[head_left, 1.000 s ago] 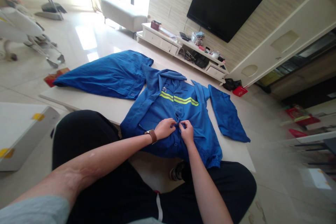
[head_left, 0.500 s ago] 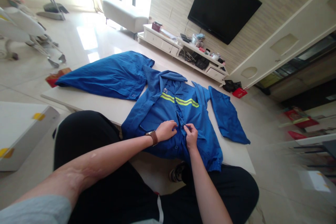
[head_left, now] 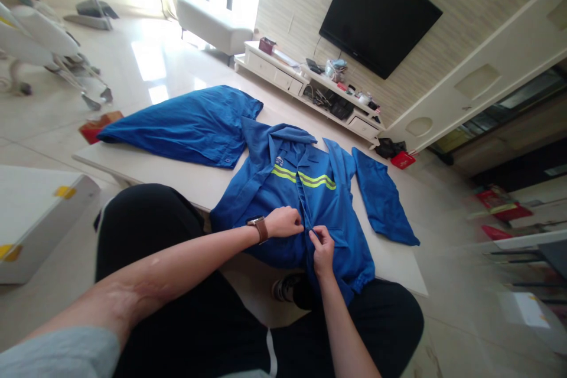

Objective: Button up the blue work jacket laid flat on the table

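Note:
A blue work jacket point(head_left: 287, 189) with yellow reflective stripes lies front up, its lower part toward me. My left hand point(head_left: 286, 222), with a brown-strapped watch point(head_left: 258, 228) on the wrist, is closed at the jacket's front opening, its fingertips pinched on the cloth edge. Just right of it, my right hand point(head_left: 322, 245) pinches the other front edge between thumb and fingers. Any button between the fingertips is too small to make out. Folded blue trousers point(head_left: 186, 127) lie to the left, and another folded blue piece of cloth point(head_left: 383, 198) lies to the right.
The garments rest on a low white table point(head_left: 150, 172) before my knees. A white box point(head_left: 39, 218) with yellow tabs stands at left. Farther off are a TV cabinet point(head_left: 270, 74) with clutter, a wall television point(head_left: 381, 12), a bench point(head_left: 212, 23) and a red box point(head_left: 402, 159).
Both hands have moved slightly down along the jacket's front opening, still pinching the cloth. The jacket's lower edge has shifted a little, and the camera view has moved slightly.

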Tool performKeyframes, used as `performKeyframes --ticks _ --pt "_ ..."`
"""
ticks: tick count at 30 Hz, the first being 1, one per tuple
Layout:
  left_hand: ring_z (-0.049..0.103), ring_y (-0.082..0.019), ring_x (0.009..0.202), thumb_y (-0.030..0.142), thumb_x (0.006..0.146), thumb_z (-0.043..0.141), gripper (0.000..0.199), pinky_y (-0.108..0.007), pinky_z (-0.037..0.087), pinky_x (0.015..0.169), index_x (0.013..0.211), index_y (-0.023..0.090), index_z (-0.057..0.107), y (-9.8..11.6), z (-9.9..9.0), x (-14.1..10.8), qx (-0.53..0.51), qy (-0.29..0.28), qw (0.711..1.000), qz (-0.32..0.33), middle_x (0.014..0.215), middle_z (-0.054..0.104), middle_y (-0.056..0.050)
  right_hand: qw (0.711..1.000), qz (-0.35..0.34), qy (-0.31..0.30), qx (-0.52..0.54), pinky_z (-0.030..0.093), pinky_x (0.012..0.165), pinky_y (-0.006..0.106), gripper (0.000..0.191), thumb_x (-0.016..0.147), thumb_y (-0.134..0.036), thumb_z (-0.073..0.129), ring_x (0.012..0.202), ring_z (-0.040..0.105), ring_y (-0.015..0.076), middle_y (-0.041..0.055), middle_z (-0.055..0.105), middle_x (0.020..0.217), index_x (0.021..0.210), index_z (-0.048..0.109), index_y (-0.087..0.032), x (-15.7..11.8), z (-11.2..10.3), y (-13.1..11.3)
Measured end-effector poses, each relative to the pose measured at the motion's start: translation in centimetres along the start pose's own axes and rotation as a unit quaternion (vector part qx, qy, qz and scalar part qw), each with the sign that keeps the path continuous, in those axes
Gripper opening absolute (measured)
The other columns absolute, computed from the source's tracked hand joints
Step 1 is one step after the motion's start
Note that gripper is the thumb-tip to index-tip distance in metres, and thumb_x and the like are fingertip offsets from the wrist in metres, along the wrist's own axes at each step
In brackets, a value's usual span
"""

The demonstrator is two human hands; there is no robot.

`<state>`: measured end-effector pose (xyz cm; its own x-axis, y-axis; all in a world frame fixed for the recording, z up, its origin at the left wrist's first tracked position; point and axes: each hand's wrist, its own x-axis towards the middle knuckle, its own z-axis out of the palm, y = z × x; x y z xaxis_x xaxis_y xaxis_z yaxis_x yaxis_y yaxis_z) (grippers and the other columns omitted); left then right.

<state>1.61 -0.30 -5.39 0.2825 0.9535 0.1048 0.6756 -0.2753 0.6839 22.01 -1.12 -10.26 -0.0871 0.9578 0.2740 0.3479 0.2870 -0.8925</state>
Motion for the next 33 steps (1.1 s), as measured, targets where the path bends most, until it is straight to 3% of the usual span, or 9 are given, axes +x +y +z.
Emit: performKeyframes --ticks 6,10,15,17,20,23,25,28,33 --pt "0.068 -0.021 0.072 0.047 0.077 0.069 0.025 -0.027 0.046 0.063 0.073 0.022 0.069 -1.0 -0.5 0.9 -0.011 0.049 0.992 -0.115 0.076 0.073 -0.005 0.998 0.036 0.023 0.051 0.044 0.079 0.031 0.020 0.086 -0.036 0.065 0.085 0.056 0.0196 0.0033 0.055 0.091 0.077 0.055 -0.021 -3.8 0.4 -2.3" --pt "0.068 -0.024 0.074 0.048 0.077 0.069 0.027 -0.029 0.047 0.064 0.077 0.021 0.068 -1.0 0.1 0.8 0.014 0.066 0.987 -0.145 0.077 0.072 -0.007 0.998 0.021 0.009 0.051 0.043 0.075 0.031 0.022 0.084 -0.034 0.067 0.084 0.054 0.0201 0.0038 0.053 0.092 0.073 0.051 -0.021 -5.0 -0.6 -4.3" --pt "0.070 -0.025 0.081 0.033 0.089 0.055 0.019 -0.031 0.049 0.070 0.087 0.020 0.069 -0.7 0.6 0.5 0.060 0.053 0.993 -0.092 0.086 0.073 -0.011 0.999 -0.027 -0.026 -0.002 0.040 0.065 0.032 0.028 0.084 -0.030 0.060 0.069 0.047 0.0189 0.0014 0.046 0.076 0.064 0.042 -0.023 -3.6 -3.1 -5.1" --pt "0.070 -0.025 0.083 0.029 0.091 0.052 0.020 -0.031 0.050 0.073 0.086 0.019 0.069 -0.7 0.7 0.4 0.064 0.039 0.994 -0.073 0.088 0.074 -0.011 0.990 -0.067 0.016 -0.122 0.042 0.070 0.035 0.017 0.083 -0.026 0.061 0.075 0.049 0.0214 0.0032 0.050 0.080 0.070 0.050 -0.023 -2.9 -3.6 -5.2" --pt "0.070 -0.025 0.085 0.028 0.090 0.053 0.021 -0.031 0.051 0.076 0.083 0.018 0.070 -0.7 0.8 0.3 0.065 0.022 0.996 -0.057 0.088 0.074 -0.012 0.946 -0.150 0.092 -0.273 0.043 0.084 0.040 0.009 0.082 -0.020 0.061 0.090 0.054 0.0255 0.0076 0.057 0.093 0.091 0.059 -0.021 -2.4 -2.9 -6.1" --pt "0.070 -0.026 0.087 0.028 0.089 0.053 0.022 -0.033 0.051 0.078 0.083 0.017 0.071 -0.7 0.8 0.3 0.069 0.011 0.997 -0.044 0.089 0.074 -0.013 0.918 -0.220 0.006 -0.331 0.041 0.089 0.040 0.015 0.088 -0.020 0.058 0.098 0.056 0.0256 0.0090 0.062 0.099 0.102 0.062 -0.019 -2.4 -0.8 -7.3" --pt "0.070 -0.027 0.088 0.029 0.090 0.051 0.024 -0.033 0.052 0.078 0.083 0.017 0.071 -0.7 0.7 0.2 0.070 0.003 0.997 -0.033 0.090 0.074 -0.014 0.909 -0.222 -0.049 -0.351 0.041 0.090 0.039 0.019 0.091 -0.021 0.055 0.101 0.056 0.0255 0.0094 0.065 0.104 0.108 0.063 -0.019 -2.1 0.8 -7.9" --pt "0.071 -0.026 0.086 0.029 0.088 0.053 0.022 -0.031 0.051 0.076 0.081 0.018 0.072 -0.9 0.4 0.0 0.066 -0.017 0.998 -0.012 0.087 0.074 -0.013 0.908 -0.179 -0.059 -0.373 0.041 0.089 0.037 0.025 0.094 -0.021 0.049 0.105 0.056 0.0255 0.0108 0.066 0.110 0.115 0.062 -0.018 -1.0 2.1 -7.7" --pt "0.070 -0.024 0.076 0.027 0.082 0.060 0.015 -0.029 0.050 0.069 0.073 0.019 0.069 -1.0 -0.4 0.1 0.042 -0.063 0.997 0.017 0.075 0.073 -0.009 0.894 -0.124 -0.082 -0.422 0.041 0.084 0.036 0.024 0.093 -0.025 0.052 0.105 0.056 0.0270 0.0116 0.066 0.109 0.113 0.062 -0.017 0.6 1.9 -5.6"
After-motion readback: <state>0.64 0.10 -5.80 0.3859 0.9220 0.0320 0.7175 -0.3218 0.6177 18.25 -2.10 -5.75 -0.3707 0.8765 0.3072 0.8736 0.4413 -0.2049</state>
